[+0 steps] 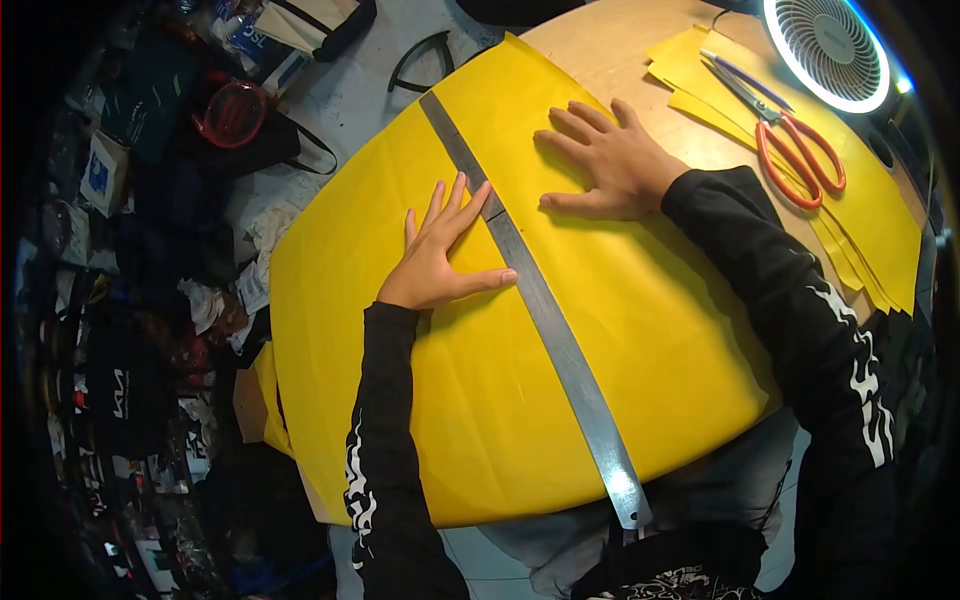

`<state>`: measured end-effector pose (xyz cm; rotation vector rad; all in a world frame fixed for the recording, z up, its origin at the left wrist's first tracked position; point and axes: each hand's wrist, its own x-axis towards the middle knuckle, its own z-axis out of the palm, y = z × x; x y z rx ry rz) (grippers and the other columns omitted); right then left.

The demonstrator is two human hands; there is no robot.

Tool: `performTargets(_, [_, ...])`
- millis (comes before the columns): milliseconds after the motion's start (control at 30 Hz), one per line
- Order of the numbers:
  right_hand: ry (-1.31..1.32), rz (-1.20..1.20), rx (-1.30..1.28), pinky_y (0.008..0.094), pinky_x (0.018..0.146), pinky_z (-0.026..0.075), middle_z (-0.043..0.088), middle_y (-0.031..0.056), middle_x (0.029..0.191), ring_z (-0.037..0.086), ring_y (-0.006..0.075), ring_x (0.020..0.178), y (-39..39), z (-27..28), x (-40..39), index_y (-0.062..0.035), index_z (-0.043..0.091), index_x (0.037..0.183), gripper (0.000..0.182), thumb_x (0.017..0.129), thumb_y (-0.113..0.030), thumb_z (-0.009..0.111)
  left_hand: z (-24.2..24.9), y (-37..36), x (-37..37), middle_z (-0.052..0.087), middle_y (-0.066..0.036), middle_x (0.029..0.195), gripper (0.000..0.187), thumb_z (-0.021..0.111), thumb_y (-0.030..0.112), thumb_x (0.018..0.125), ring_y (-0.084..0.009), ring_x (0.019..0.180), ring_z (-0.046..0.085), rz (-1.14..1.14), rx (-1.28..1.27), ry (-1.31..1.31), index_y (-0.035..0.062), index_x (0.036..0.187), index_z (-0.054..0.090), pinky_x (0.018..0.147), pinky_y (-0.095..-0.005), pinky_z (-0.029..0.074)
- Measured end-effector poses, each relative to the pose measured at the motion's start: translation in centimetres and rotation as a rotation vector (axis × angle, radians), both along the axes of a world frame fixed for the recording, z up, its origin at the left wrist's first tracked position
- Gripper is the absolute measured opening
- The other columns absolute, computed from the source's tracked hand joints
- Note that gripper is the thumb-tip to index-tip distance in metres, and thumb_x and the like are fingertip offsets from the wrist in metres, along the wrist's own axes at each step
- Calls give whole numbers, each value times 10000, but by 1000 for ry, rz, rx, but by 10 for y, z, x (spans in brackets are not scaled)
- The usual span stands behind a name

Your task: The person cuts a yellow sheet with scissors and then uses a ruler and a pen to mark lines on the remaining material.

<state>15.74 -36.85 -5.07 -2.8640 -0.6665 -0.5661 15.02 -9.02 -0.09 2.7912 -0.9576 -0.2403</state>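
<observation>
The left hand (438, 250) lies palm down with its fingers open and apart, index finger and thumb tip resting on a long steel ruler (560, 340), ring and little fingers on the yellow sheet (680, 320) beneath. The right hand (615, 165) lies on the same sheet, across the ruler from the left fingers — its own fingers fanned wide, the thumb near the metal edge but apart from it. From the left thumb the ruler slants back toward the person's body (700, 560), its holed end at the sheet's edge; the other way it runs past the left fingertips nearly to the far edge. Black sleeves (385, 400) with white print reach up behind both sets of fingers.

Just beyond the right fingers shows bare wooden table (620, 50). To the right of that hand, well apart from its fingers, orange-handled scissors (802, 160) lie on smaller yellow pieces (885, 240) — a pen (750, 82) beside the blades. Farther from those fingers is a round fan (830, 45), its rim lit
</observation>
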Motion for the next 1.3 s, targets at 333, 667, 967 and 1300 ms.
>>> performTargets(333, [1, -4, -5, 607, 1076, 186, 404, 188, 1440, 327, 325, 1377, 1, 0, 0, -116, 447, 1375, 874, 814, -778, 340, 0, 0, 1, 160, -200, 1569, 1096, 725, 681, 614, -374, 1464, 66, -7, 1, -5, 225, 1507, 281, 1101, -649, -19])
performTargets(667, [-3, 4, 1, 607, 1077, 186, 403, 195, 1438, 324, 331, 1377, 0, -1, 0, -105, 443, 1380, 881, 818, -776, 338, 0, -2, 1, 157, -200, 1570, 1111, 733, 679, 605, -375, 1465, 57, 6, -2, 7, 224, 1509, 274, 1102, -644, -15])
performTargets(967, [-17, -2, -1, 607, 1073, 186, 399, 196, 1440, 323, 334, 1376, 0, -3, 1, -106, 443, 1379, 874, 819, -770, 348, -1, -2, 2, 156, -198, 1571, 1103, 726, 679, 611, -370, 1466, 54, 6, 10, 4, 224, 1508, 275, 1103, -640, -26])
performTargets(1300, [-5, 7, 2, 612, 1064, 195, 405, 192, 1431, 333, 333, 1366, 0, 0, -1, -105, 451, 1368, 863, 820, -765, 351, -1, -1, 2, 156, -204, 1569, 1094, 722, 677, 618, -380, 1463, 61, -3, -3, 1, 223, 1508, 275, 1101, -644, -19])
